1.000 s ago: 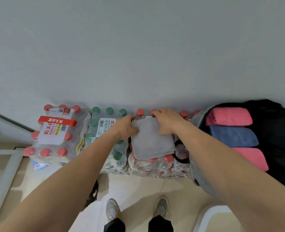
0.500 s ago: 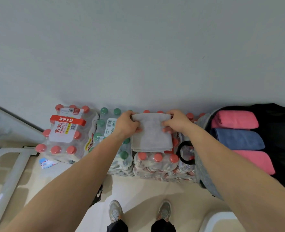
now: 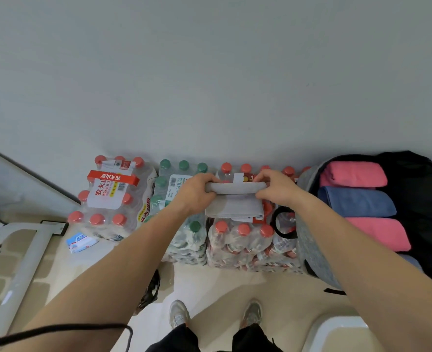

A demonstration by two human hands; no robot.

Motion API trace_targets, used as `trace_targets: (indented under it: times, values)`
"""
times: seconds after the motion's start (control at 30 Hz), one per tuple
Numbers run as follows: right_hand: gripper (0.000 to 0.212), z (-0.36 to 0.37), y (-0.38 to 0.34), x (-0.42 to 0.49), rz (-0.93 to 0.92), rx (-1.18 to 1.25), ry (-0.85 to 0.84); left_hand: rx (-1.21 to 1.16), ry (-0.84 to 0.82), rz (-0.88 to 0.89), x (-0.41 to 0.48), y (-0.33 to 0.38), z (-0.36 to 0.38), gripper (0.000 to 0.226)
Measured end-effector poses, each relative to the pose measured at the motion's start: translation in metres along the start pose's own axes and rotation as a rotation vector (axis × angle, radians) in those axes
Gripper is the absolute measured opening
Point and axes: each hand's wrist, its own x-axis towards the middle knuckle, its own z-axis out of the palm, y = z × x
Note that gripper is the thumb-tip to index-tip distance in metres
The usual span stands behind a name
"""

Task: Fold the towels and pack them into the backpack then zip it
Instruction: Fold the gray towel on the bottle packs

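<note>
A grey towel (image 3: 235, 205) lies on top of shrink-wrapped water bottle packs (image 3: 237, 240). Its far edge is rolled into a thick fold. My left hand (image 3: 197, 191) grips the left end of that roll, and my right hand (image 3: 275, 188) grips the right end. To the right an open black and grey backpack (image 3: 308, 240) holds a pink towel (image 3: 351, 175) at the back, a blue towel (image 3: 357, 201) in the middle and another pink towel (image 3: 379, 233) nearest me.
More bottle packs with red caps (image 3: 108, 196) and green caps (image 3: 182, 179) stand against the grey wall. A white frame (image 3: 24, 262) is on the floor at left, a white stool edge (image 3: 336, 331) at lower right. My shoes (image 3: 179, 313) stand below.
Both hands have turned the towel's far edge over toward me, so the flat folded towel now has a rolled far end and looks shorter.
</note>
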Motion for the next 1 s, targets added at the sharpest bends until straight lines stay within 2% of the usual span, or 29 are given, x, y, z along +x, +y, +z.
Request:
trace_targets:
  times: [0.13, 0.23, 0.3, 0.4, 0.5, 0.57, 0.77, 0.93, 1.0]
  values:
    - [0.021, 0.014, 0.006, -0.019, -0.048, -0.066, 0.026, 0.096, -0.001, 0.091, -0.013, -0.012, 0.011, 0.030]
    - [0.013, 0.033, 0.015, -0.028, -0.103, -0.038, 0.144, 0.174, -0.011, 0.138, -0.022, -0.020, 0.021, 0.032]
    - [0.018, 0.044, 0.021, -0.030, -0.184, -0.109, 0.208, 0.267, -0.017, 0.197, -0.029, -0.025, 0.027, 0.034]
    - [0.034, 0.052, 0.028, -0.029, -0.219, -0.367, 0.243, 0.409, 0.014, 0.300, -0.036, -0.034, 0.036, 0.036]
    - [0.051, 0.052, 0.012, -0.023, -0.204, -0.752, 0.391, 0.490, 0.034, 0.340, -0.038, -0.037, 0.039, 0.038]
    - [0.062, 0.057, -0.001, -0.018, -0.193, -0.852, 0.400, 0.516, 0.030, 0.346, -0.038, -0.036, 0.038, 0.038]
    - [0.067, 0.078, 0.011, -0.008, -0.147, -0.844, 0.418, 0.495, 0.118, 0.262, -0.026, -0.023, 0.027, 0.031]
    - [0.073, 0.080, 0.021, -0.002, -0.155, -0.832, 0.386, 0.399, 0.309, 0.088, 0.014, 0.004, 0.039, 0.030]
    - [0.071, 0.079, 0.022, -0.003, -0.144, -0.818, 0.342, 0.345, 0.269, 0.013, 0.025, 0.006, 0.056, 0.032]
